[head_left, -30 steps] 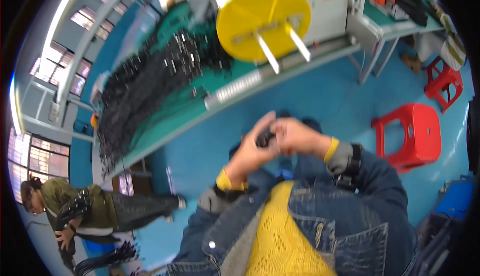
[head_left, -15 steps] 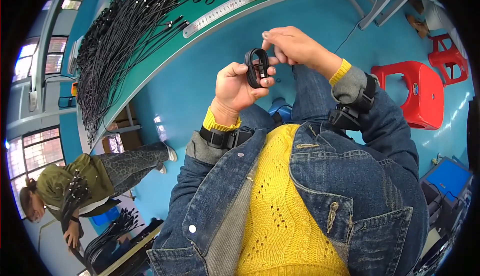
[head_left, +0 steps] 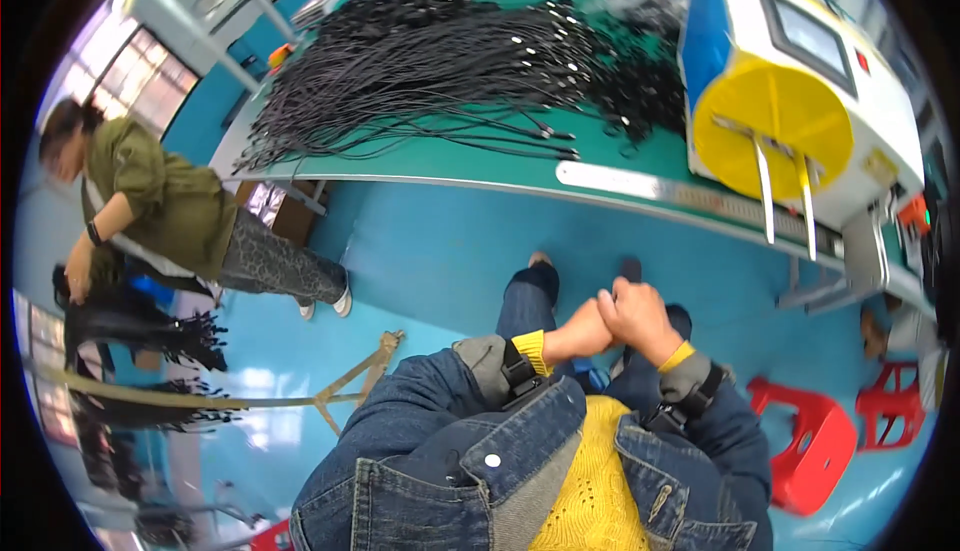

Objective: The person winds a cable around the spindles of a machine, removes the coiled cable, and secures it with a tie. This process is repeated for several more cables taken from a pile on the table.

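My left hand [head_left: 580, 332] and my right hand [head_left: 642, 319] are closed together in front of my lap, above the floor. The right hand overlaps the left one's fingers. No cable coil shows between them; whatever they hold is hidden by the fingers and blurred. Past the hands, a green-topped table [head_left: 400, 163] bears a large spread of black cables [head_left: 420, 76]. A steel ruler [head_left: 612, 180] lies along the table's near edge.
A white machine [head_left: 870, 121] with a yellow disc [head_left: 735, 101] and two metal prongs stands at the table's right. Red stools [head_left: 815, 451] are at lower right. On the left a person [head_left: 160, 201] stands by a rack [head_left: 300, 402] hung with black cables.
My view has swung up toward the table, bringing the machine into sight. The left hand held a coiled black cable with the right beside it; now both hands are closed together and the coil is hidden.
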A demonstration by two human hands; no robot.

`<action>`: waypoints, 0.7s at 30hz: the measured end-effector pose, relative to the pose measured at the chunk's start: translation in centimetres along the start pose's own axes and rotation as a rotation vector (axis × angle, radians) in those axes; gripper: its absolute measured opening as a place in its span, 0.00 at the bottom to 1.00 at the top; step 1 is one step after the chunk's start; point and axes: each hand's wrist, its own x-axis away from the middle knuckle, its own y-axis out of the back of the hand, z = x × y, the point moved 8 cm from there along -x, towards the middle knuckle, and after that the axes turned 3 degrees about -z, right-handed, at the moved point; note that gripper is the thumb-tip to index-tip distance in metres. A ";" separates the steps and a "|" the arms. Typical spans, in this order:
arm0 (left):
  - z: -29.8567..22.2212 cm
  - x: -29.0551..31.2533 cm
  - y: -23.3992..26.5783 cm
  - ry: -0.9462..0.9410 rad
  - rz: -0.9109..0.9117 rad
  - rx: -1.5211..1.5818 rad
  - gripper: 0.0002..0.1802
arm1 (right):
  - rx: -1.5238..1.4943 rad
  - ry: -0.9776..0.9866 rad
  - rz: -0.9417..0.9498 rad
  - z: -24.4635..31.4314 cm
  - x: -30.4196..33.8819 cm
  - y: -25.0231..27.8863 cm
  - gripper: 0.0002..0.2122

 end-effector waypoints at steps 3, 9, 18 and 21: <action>3.4 2.3 -1.9 0.461 0.273 0.480 0.06 | -0.134 -0.028 0.199 -3.1 1.0 -6.4 0.22; -1.8 1.3 15.6 0.490 0.184 0.274 0.17 | -0.778 -0.670 0.646 -6.5 4.4 -5.9 0.24; 4.8 0.6 52.7 -0.005 -0.933 -0.620 0.19 | -0.776 -0.542 0.641 -6.2 3.9 -7.8 0.16; 6.1 1.0 46.3 0.213 -0.831 -0.668 0.17 | -0.766 -0.594 0.610 -6.9 4.6 -7.4 0.13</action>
